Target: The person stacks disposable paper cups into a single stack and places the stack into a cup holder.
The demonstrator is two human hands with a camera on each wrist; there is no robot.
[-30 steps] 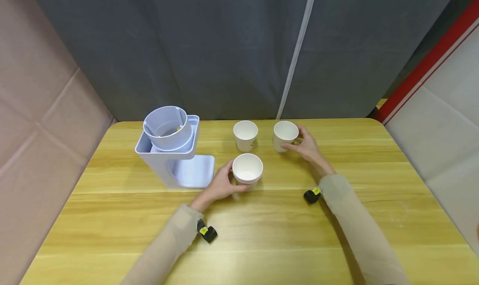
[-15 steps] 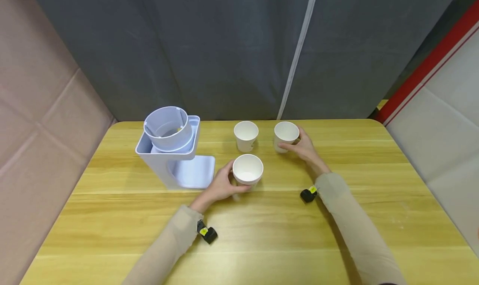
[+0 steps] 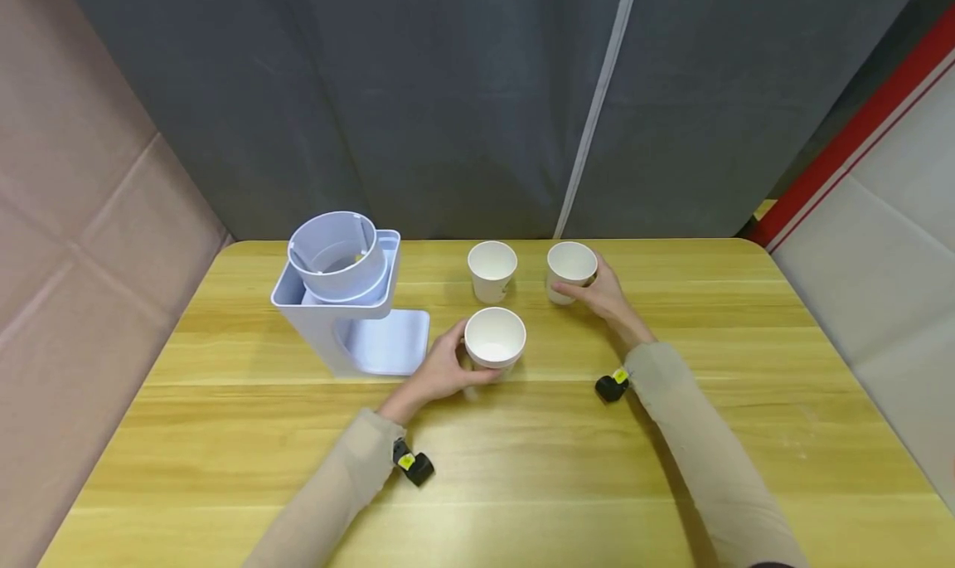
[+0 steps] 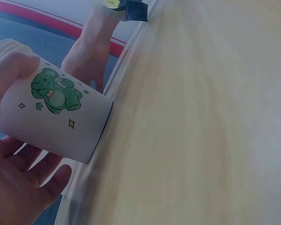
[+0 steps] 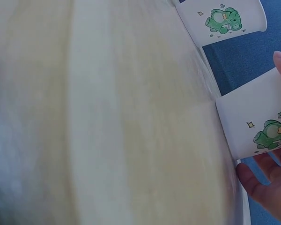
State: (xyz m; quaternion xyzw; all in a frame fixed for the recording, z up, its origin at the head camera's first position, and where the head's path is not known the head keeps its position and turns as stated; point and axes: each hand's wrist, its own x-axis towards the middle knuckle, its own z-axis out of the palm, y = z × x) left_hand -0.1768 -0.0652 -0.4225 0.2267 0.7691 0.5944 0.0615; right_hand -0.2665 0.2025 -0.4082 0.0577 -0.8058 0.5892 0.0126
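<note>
Near the middle of the table, my left hand [image 3: 442, 372] grips a stack of white paper cups [image 3: 496, 340] with fingers and thumb around its sides. In the left wrist view, layered rims show at the stack's top, and a green bear is printed on the outer cup [image 4: 56, 112]. Farther back on the right, my right hand [image 3: 608, 296] holds a single white paper cup [image 3: 571, 265] upright, thumb at the front. The right wrist view shows this cup's base [image 5: 234, 126] at the table. Another paper cup [image 3: 492, 274] stands at the back, between the two hands, untouched.
A pale lavender plastic stand [image 3: 328, 336] with a round cylinder [image 3: 332, 253] on top is on the left, its flat base tray [image 3: 391, 342] close to my left hand. A dark curtain [image 3: 448, 104] rises behind the wooden table [image 3: 507, 485].
My right forearm and wrist have shifted slightly left, the hand still around its cup. The left hand and its stack stay in place.
</note>
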